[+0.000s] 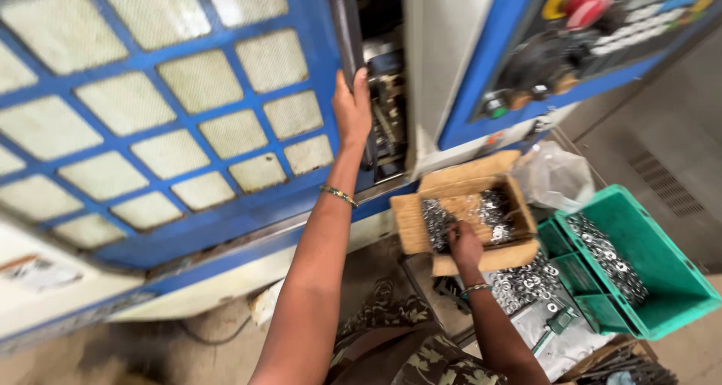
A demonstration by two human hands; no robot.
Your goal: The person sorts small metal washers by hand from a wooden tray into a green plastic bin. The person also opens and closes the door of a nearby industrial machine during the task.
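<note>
Left hand (351, 113) stretches up at 12 o'clock, fingers curled on the blue door (173, 129) edge; right hand (464, 244) reaches down, pinching metal washers (436, 221) inside the cardboard box (466, 208) at 3 o'clock.

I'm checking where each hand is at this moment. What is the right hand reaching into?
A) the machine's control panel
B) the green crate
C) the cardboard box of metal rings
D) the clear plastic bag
C: the right hand is down inside the cardboard box, on the metal rings, while the left hand grips the blue door.
</note>
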